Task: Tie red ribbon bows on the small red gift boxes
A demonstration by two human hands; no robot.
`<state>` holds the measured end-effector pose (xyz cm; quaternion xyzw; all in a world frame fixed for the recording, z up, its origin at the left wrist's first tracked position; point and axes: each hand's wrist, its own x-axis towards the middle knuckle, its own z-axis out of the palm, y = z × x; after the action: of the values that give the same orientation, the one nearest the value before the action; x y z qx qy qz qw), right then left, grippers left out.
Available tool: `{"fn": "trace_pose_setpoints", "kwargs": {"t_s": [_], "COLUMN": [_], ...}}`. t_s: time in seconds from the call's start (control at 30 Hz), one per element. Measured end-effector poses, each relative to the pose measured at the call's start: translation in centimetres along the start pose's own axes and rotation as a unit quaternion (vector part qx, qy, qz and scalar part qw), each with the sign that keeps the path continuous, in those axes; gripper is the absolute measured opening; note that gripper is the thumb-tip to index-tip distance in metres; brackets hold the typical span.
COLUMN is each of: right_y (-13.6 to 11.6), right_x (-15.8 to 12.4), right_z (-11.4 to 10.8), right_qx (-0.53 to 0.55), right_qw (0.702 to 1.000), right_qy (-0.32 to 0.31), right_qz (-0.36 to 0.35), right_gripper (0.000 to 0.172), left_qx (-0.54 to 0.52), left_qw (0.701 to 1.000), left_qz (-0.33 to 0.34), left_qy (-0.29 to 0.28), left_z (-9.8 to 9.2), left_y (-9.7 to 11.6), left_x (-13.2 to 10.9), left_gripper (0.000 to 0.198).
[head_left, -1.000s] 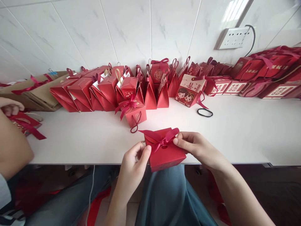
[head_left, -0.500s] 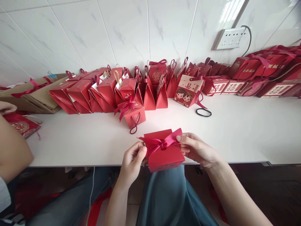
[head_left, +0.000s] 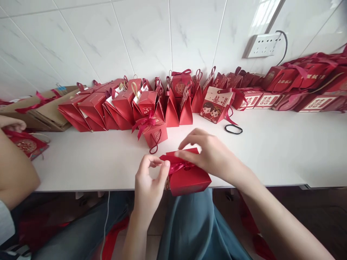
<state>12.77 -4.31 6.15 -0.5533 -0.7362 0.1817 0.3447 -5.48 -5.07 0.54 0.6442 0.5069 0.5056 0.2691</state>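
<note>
A red gift box (head_left: 189, 180) lies at the table's front edge, between my hands and above my knees. A shiny crimson ribbon (head_left: 177, 167) is tied at the middle of its top. At the box's left side, my left hand (head_left: 151, 177) pinches the ribbon's left end between thumb and fingertips. My right hand (head_left: 208, 153) is over the back of the box, its thumb and fingers apart, with nothing visible held between them. It hides part of the ribbon and the box's top right.
Behind the box stands a smaller red box (head_left: 155, 133) with a bow. Rows of red boxes (head_left: 93, 108) line the wall. A black loop (head_left: 233, 129) lies on the white table (head_left: 271, 155). At the left, another person's hand (head_left: 13, 124) touches a red bag (head_left: 27, 144).
My right hand has let go of the ribbon's right end and moved left over the box. My left hand stays near the ribbon's left end. The other person's hand has shifted slightly right.
</note>
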Motion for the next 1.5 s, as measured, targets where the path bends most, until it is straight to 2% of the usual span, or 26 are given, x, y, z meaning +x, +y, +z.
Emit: {"fn": "trace_pose_setpoints", "kwargs": {"t_s": [0.07, 0.13, 0.23, 0.33, 0.43, 0.5, 0.67, 0.73, 0.8, 0.83, 0.9, 0.97, 1.03, 1.1, 1.23, 1.3, 1.4, 1.5], "right_y": [-0.5, -0.2, 0.7, 1.2, 1.1, 0.9, 1.1, 1.9, 3.1, 3.8, 5.2, 6.1, 6.5, 6.3, 5.4, 5.0, 4.5, 3.9], "right_x": [1.3, 2.2, 2.7, 2.6, 2.6, 2.8, 3.3, 3.0, 2.2, 1.6, 0.4, -0.7, -1.3, -1.4, -0.6, 0.0, 1.2, 2.4], "right_z": [0.9, 1.6, 1.9, 1.9, 2.0, 2.2, 2.1, 1.4, 0.1, -0.6, -2.1, -3.2, -3.8, -3.9, -3.5, -3.1, -2.5, -1.9], "right_qx": [-0.022, 0.009, 0.101, 0.144, 0.135, 0.123, 0.114, 0.124, 0.116, 0.097, 0.076, 0.106, 0.149, 0.178, 0.207, 0.208, 0.166, 0.086], "right_qw": [0.996, 0.988, 0.975, 0.976, 0.981, 0.983, 0.983, 0.982, 0.982, 0.982, 0.966, 0.935, 0.912, 0.915, 0.943, 0.956, 0.979, 0.993], "right_qy": [-0.080, -0.148, -0.196, -0.162, -0.129, -0.118, -0.107, -0.095, -0.092, -0.103, -0.185, -0.283, -0.335, -0.317, -0.198, -0.152, -0.096, -0.075], "right_qz": [-0.033, -0.035, 0.000, 0.027, 0.047, 0.064, 0.099, 0.108, 0.121, 0.128, 0.161, 0.185, 0.184, 0.173, 0.168, 0.138, 0.065, 0.016], "right_gripper": [0.011, 0.010, 0.014, 0.016, 0.017, 0.021, 0.025, 0.026, 0.035, 0.042, 0.056, 0.058, 0.053, 0.048, 0.044, 0.041, 0.032, 0.020], "left_qx": [0.028, 0.044, 0.062, 0.087, 0.120, 0.136, 0.140, 0.139, 0.135, 0.131, 0.124, 0.117, 0.109, 0.097, 0.072, 0.063, 0.047, 0.046], "left_qw": [0.999, 0.997, 0.989, 0.970, 0.949, 0.935, 0.921, 0.921, 0.922, 0.923, 0.924, 0.924, 0.926, 0.929, 0.935, 0.937, 0.938, 0.936], "left_qz": [0.038, 0.062, 0.112, 0.183, 0.232, 0.255, 0.269, 0.265, 0.258, 0.255, 0.250, 0.250, 0.248, 0.242, 0.228, 0.224, 0.224, 0.220], "left_qy": [-0.004, -0.022, -0.073, -0.133, -0.177, -0.205, -0.244, -0.249, -0.255, -0.258, -0.263, -0.265, -0.262, -0.261, -0.264, -0.262, -0.260, -0.270], "left_z": [0.3, 0.5, 0.3, -0.1, -0.5, -0.6, -0.7, -0.7, -0.7, -0.7, -0.6, -0.6, -0.6, -0.6, -0.6, -0.6, -0.6, -0.7], "left_y": [0.0, -0.1, -0.3, -0.2, 0.0, 0.1, 0.3, 0.3, 0.3, 0.3, 0.3, 0.2, 0.1, 0.0, -0.3, -0.4, -0.5, -0.4], "left_x": [0.0, 0.0, 0.1, 0.5, 0.9, 1.2, 1.5, 1.6, 1.6, 1.7, 1.7, 1.8, 1.8, 1.8, 1.8, 1.9, 2.2, 2.5], "left_gripper": [0.014, 0.010, 0.003, 0.018, 0.035, 0.040, 0.041, 0.039, 0.039, 0.038, 0.038, 0.038, 0.038, 0.038, 0.037, 0.036, 0.036, 0.042]}}
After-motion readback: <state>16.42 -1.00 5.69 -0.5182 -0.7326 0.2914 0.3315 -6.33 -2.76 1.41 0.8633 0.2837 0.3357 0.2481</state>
